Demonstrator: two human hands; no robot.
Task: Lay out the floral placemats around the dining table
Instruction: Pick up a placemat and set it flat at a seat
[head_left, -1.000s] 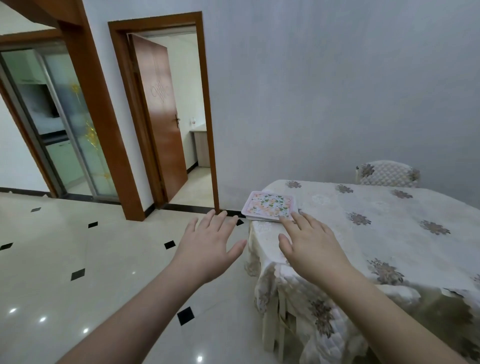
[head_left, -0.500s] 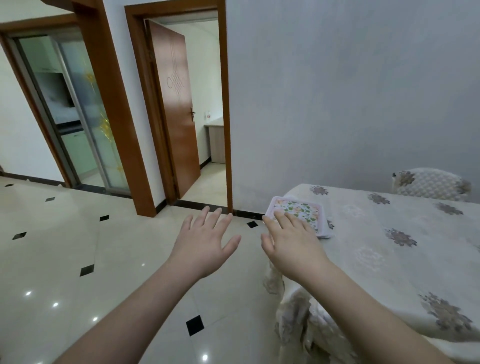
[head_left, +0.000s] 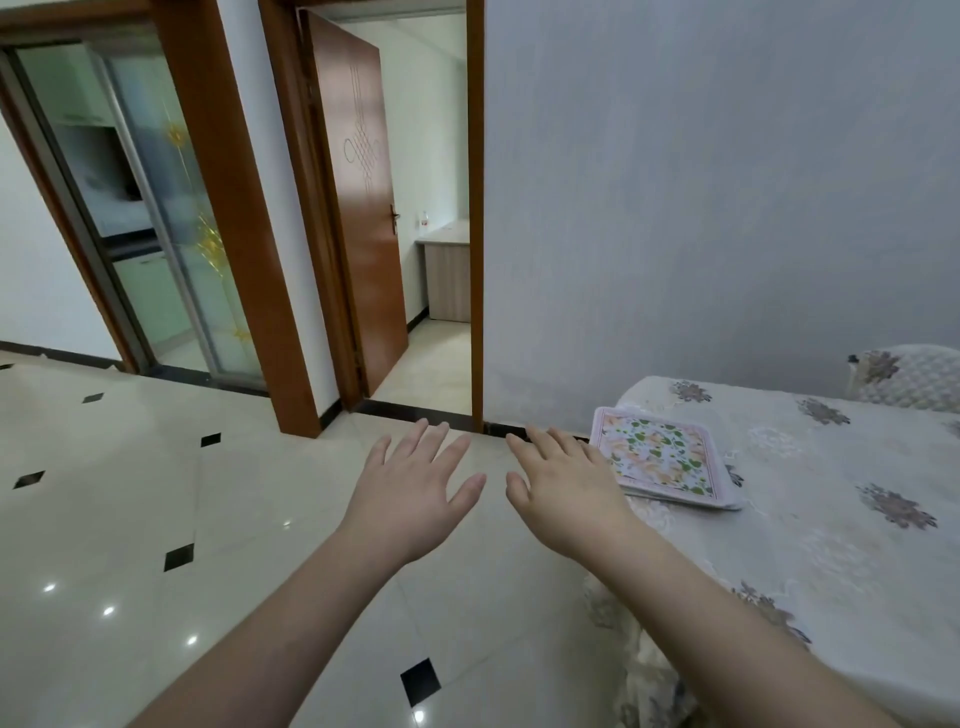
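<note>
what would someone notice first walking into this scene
Two bare hands reach forward with fingers spread and empty: the left hand over the glossy cream floor tiles with black diamond insets, the right hand by the table's corner. Just right of it, a stack of square floral placemats with pink borders lies on the white lace tablecloth with brown flowers. Behind, a brown wooden door stands open.

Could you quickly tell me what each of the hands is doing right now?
Left hand: open, holding nothing.
Right hand: open, holding nothing, beside the placemats.
</note>
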